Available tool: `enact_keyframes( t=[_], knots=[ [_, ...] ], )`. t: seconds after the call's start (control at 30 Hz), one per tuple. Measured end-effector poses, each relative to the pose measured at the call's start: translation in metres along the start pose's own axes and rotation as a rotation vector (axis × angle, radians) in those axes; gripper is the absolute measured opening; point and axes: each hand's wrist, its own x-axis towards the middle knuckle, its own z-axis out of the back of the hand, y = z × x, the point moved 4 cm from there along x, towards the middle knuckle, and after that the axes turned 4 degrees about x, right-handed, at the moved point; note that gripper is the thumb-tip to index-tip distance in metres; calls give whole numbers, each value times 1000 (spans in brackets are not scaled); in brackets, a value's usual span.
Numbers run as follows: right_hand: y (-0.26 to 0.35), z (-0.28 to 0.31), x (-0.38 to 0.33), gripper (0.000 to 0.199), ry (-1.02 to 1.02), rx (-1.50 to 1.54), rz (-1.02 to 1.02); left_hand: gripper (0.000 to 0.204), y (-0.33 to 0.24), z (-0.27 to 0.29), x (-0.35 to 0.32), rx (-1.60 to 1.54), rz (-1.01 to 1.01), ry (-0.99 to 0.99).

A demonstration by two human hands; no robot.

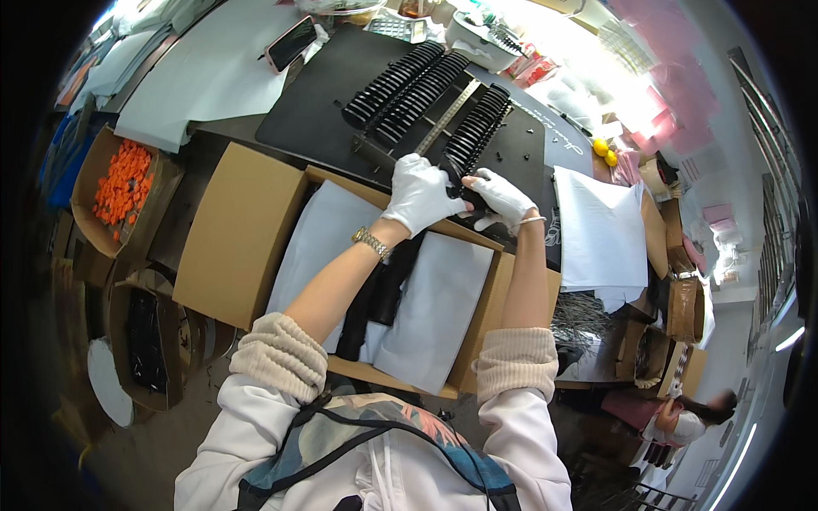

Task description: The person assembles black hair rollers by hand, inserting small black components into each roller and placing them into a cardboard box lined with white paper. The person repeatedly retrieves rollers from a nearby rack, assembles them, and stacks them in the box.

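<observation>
My left hand (417, 198), in a white glove, closes on a black plastic piece (451, 169) at the near end of a row of stacked black curved pieces (479, 128). My right hand (504, 199), gloved too with the thumb and fingertips bare, bends its fingers around the same piece from the right. Gloves and fingers partly hide it. Left of this row, two more rows of black pieces (423, 95) stand in a rack with a metal strip (452, 114). Below my hands is an open cardboard box (241, 234) with white sheets (439, 307) and black bundles (386, 298).
The rack stands on a black mat (319, 111) with small black bits scattered at right. A phone (291, 44) lies far left. A carton of orange pieces (125, 187) is at left, a white paper stack (599, 234) at right. A person (677, 422) works farther right.
</observation>
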Motion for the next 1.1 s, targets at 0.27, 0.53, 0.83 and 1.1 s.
enact_keyframes(
  t=[0.27,0.53,0.83,1.1],
  knots=[
    [-53,-40,4,26,-442,449,261,52,16,-8,-3,8,-58,263],
    [-116,-111,-46,41,-314,898,90,54,-27,67,-69,-329,0,-78],
    [-149,-208,-86,31,418,1495,-273,21,-15,72,-190,-589,369,175],
    [-95,-186,-9,58,-546,-136,635,25,52,102,-182,-458,676,-108]
  ],
)
